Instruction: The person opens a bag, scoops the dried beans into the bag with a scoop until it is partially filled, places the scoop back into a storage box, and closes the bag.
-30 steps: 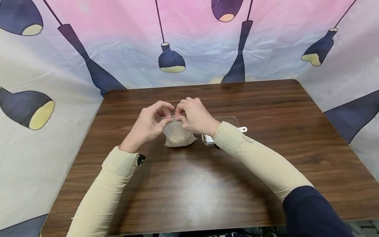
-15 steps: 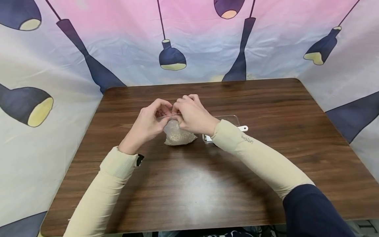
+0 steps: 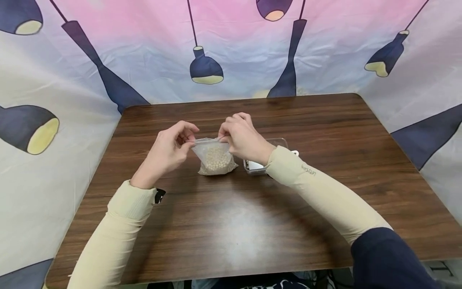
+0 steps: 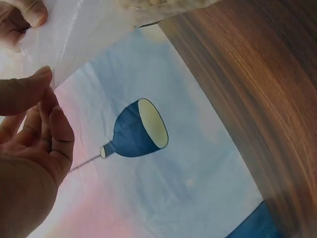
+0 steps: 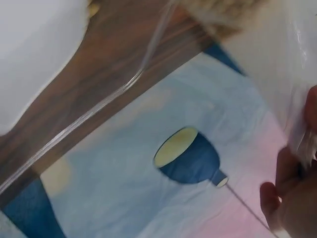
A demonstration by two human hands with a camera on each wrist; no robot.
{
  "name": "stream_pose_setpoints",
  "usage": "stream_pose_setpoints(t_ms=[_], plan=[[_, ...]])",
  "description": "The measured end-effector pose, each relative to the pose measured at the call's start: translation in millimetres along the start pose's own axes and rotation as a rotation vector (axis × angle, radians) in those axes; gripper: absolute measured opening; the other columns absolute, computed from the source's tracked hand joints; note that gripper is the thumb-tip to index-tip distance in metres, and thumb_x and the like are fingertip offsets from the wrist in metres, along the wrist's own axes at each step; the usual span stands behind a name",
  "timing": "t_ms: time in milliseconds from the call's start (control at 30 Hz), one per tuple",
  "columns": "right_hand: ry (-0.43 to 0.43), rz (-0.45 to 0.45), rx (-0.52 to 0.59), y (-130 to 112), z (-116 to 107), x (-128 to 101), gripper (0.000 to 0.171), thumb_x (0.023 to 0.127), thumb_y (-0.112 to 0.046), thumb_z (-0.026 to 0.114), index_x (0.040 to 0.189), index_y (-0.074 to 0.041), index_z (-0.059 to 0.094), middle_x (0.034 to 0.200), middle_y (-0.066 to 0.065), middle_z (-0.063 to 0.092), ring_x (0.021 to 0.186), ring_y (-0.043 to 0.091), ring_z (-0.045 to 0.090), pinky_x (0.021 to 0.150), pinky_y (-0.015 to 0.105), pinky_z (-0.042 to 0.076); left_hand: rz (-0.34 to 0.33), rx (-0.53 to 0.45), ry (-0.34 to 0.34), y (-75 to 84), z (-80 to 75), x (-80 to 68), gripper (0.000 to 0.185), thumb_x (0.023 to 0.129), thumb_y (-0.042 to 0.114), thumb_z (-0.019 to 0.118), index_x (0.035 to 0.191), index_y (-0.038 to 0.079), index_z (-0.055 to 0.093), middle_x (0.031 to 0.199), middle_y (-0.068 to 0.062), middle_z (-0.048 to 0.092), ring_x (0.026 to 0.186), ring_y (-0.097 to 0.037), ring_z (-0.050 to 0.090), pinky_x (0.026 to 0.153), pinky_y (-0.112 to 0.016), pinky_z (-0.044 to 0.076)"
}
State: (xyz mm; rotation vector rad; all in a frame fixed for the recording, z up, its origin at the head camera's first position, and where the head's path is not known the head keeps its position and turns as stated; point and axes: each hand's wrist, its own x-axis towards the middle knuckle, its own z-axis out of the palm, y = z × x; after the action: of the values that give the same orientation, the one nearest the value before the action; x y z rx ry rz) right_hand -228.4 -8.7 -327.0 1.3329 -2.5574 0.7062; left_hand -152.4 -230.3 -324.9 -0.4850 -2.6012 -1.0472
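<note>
A clear zip bag, its lower part full of small pale round beans, stands on the brown table. My left hand pinches the bag's top left corner between thumb and fingers; in the left wrist view, the left hand holds that tip of the plastic. With my right hand I pinch the top edge near its right end. The top edge is stretched between both hands, and its strip looks pressed flat. In the right wrist view the right hand shows only partly at the edge, gripping the plastic.
Just right of the bag sits a clear plastic box, partly hidden by my right wrist. A white utensil with a holed handle lies in it. Behind the wood-grain table hangs a lamp-patterned cloth.
My hands were close together at the middle of the bag's top edge. Now they have moved apart, left hand to the left corner, right hand rightward, so more of the bag shows.
</note>
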Motion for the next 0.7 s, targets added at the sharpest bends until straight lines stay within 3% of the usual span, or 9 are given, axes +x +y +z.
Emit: stream_pose_setpoints(t_ms=[133, 233, 367, 467, 600, 700], plan=[[0.045, -0.013, 0.016, 0, 1, 2, 0.007, 0.087, -0.011, 0.072, 0.082, -0.015, 0.069, 0.081, -0.005, 0.059, 0.083, 0.017, 0.048, 0.106, 0.042, 0.023, -0.066, -0.081, 0.048, -3.2, -2.1, -0.8, 0.025, 0.085, -0.004, 0.071, 0.105, 0.010, 0.065, 0.082, -0.003, 0.063, 0.071, -0.015, 0.058, 0.059, -0.023, 0.047], [-0.024, 0.022, 0.036, 4, -3, -1, 0.002, 0.091, -0.015, 0.068, 0.089, -0.016, 0.068, 0.085, -0.006, 0.060, 0.085, 0.016, 0.047, 0.105, 0.043, 0.021, -0.097, -0.085, 0.031, -5.0, 0.5, -1.4, 0.021, 0.086, -0.002, 0.070, 0.105, 0.007, 0.065, 0.083, -0.005, 0.062, 0.071, -0.018, 0.057, 0.060, -0.023, 0.046], [-0.105, 0.069, 0.064, 11, -3, -8, 0.002, 0.094, -0.017, 0.064, 0.095, -0.015, 0.064, 0.091, -0.006, 0.058, 0.086, 0.016, 0.044, 0.099, 0.046, 0.021, -0.091, -0.050, -0.022, -9.0, 5.0, -2.1, 0.024, 0.088, -0.002, 0.067, 0.111, 0.005, 0.063, 0.086, -0.006, 0.059, 0.073, -0.018, 0.055, 0.063, -0.023, 0.044], [-0.057, 0.076, 0.092, 14, 1, -9, 0.003, 0.090, -0.013, 0.068, 0.089, -0.015, 0.066, 0.086, -0.005, 0.058, 0.084, 0.016, 0.046, 0.098, 0.046, 0.023, -0.065, -0.046, -0.008, -12.2, 8.2, -1.2, 0.027, 0.088, -0.002, 0.068, 0.113, 0.006, 0.064, 0.086, -0.006, 0.061, 0.074, -0.017, 0.055, 0.064, -0.023, 0.044], [0.067, 0.059, 0.116, 17, 4, -7, 0.008, 0.083, -0.011, 0.075, 0.080, -0.016, 0.072, 0.076, -0.006, 0.059, 0.081, 0.015, 0.053, 0.102, 0.044, 0.024, -0.061, -0.067, 0.081, -13.8, 11.3, 0.7, 0.023, 0.085, -0.001, 0.072, 0.105, 0.009, 0.068, 0.078, -0.004, 0.064, 0.065, -0.018, 0.056, 0.058, -0.022, 0.043], [0.101, 0.042, 0.093, 21, 4, -7, 0.003, 0.083, -0.015, 0.077, 0.084, -0.018, 0.076, 0.077, -0.007, 0.062, 0.082, 0.014, 0.056, 0.104, 0.043, 0.023, -0.083, -0.065, 0.098, -15.4, 11.3, 2.5, 0.023, 0.084, -0.001, 0.073, 0.104, 0.008, 0.067, 0.076, -0.003, 0.065, 0.064, -0.018, 0.055, 0.056, -0.022, 0.042]])
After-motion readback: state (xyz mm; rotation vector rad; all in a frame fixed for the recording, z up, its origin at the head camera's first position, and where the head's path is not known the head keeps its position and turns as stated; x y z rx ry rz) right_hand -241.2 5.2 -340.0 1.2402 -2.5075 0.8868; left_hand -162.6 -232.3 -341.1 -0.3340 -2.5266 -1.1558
